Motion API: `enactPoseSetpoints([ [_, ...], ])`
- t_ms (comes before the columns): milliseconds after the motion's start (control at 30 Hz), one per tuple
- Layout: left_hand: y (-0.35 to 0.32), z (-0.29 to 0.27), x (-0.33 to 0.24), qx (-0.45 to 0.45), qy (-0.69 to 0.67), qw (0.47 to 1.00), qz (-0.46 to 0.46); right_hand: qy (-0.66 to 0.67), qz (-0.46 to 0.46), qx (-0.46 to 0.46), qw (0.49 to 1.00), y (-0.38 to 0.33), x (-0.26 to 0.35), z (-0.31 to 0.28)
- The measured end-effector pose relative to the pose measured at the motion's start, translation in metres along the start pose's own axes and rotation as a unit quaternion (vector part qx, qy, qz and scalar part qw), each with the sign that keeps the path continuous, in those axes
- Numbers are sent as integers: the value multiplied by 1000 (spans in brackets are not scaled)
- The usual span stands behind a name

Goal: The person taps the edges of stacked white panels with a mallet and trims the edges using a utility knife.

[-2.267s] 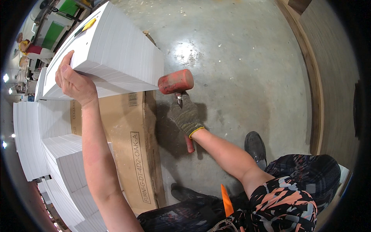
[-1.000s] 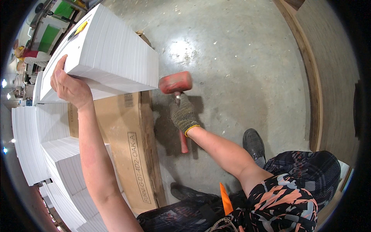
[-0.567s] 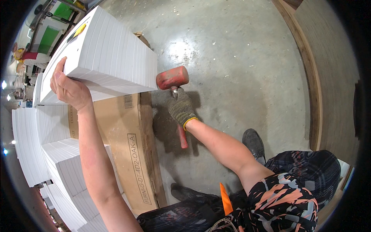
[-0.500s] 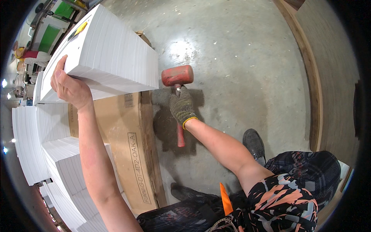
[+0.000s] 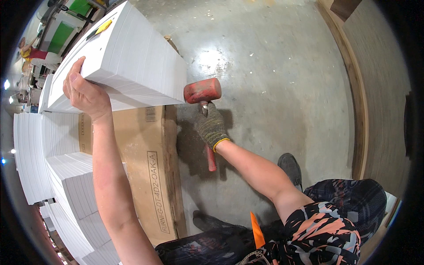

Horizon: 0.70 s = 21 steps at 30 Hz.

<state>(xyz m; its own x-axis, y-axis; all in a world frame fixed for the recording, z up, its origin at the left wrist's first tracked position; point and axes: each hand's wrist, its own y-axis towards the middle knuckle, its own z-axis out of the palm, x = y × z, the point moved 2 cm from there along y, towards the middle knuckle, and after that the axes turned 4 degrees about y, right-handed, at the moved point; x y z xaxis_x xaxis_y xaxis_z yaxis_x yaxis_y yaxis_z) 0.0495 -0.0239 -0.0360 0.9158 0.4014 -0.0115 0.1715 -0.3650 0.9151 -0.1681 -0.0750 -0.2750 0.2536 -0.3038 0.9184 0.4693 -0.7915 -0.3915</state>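
1. The left hand [image 5: 86,92] is bare and clasps the near corner of a thick stack of white sheets [image 5: 128,57], fingers curled over its top edge and the palm against its side.
2. That stack rests tilted on a long brown cardboard box [image 5: 150,163], with its far end reaching toward the upper left.
3. The right hand [image 5: 211,128], in a grey knit glove with a yellow cuff, is closed around the handle of a red rubber mallet [image 5: 202,91].
4. The mallet head sits just above the gloved hand and touches, or very nearly touches, the right end face of the stack; the red handle end shows below the wrist.
5. More white stacks [image 5: 66,185] stand stepped to the left of the box.
6. Below is a concrete floor [image 5: 274,79], with a dark shoe [image 5: 290,168] near the right forearm.
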Motion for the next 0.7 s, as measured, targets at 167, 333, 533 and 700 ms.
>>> enactPoseSetpoints([
  [167,1,3,-8,-26,-13,999,-14,-50,-35,-62,996,-3,0,3],
  [333,1,2,-4,-43,-6,999,1,-34,-80,-52,995,-9,1,5],
  [533,4,2,-2,-48,-24,998,20,-18,-53,-26,998,-14,12,3],
  [700,4,4,-3,-58,-39,997,23,15,-70,-54,996,-21,17,-2],
])
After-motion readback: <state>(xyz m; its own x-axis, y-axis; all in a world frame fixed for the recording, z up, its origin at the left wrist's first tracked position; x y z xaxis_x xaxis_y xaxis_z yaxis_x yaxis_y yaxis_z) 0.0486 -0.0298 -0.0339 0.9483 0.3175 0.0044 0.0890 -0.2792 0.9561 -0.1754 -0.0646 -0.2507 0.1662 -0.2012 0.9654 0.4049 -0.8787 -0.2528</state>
